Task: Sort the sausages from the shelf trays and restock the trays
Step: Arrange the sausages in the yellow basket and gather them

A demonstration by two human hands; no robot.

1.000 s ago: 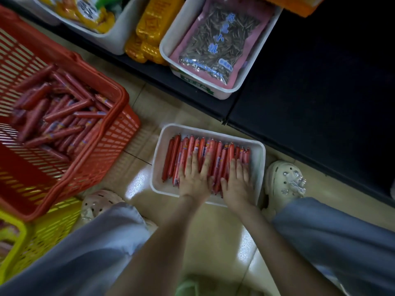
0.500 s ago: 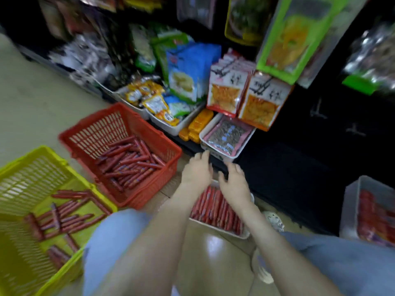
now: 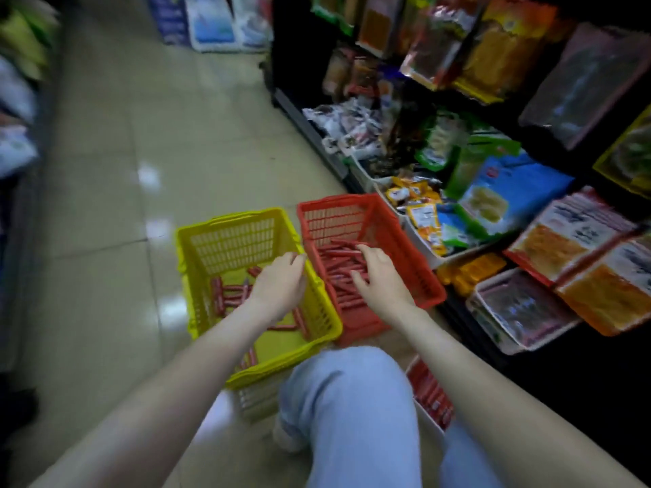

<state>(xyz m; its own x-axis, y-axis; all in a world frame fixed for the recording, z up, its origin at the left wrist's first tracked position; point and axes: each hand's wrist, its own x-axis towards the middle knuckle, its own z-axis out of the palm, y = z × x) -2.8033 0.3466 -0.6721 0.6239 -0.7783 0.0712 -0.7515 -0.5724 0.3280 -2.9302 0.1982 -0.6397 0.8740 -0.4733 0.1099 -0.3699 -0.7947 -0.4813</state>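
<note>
A yellow basket point(image 3: 225, 227) and a red basket point(image 3: 419, 272) stand side by side on the floor, each holding several red sausages. My left hand point(image 3: 281, 283) hovers over the yellow basket's right rim with fingers loosely bent and nothing in it. My right hand point(image 3: 378, 276) reaches into the red basket, fingers spread over the sausage pile point(image 3: 338, 272); whether it touches them is unclear. The white tray of sausages point(image 3: 431, 396) lies on the floor by my knee, mostly hidden by my leg and right arm.
A dark shelf unit on the right carries white trays of snack packets point(image 3: 419, 213) and a seed packet tray point(image 3: 521, 311). Hanging bags fill the upper right. The tiled aisle floor point(image 3: 116, 206) stretches to the left. My knee in light jeans point(image 3: 348, 399) is in the foreground.
Both hands have left the white tray and moved left to the baskets. The view has swung up and left along the aisle.
</note>
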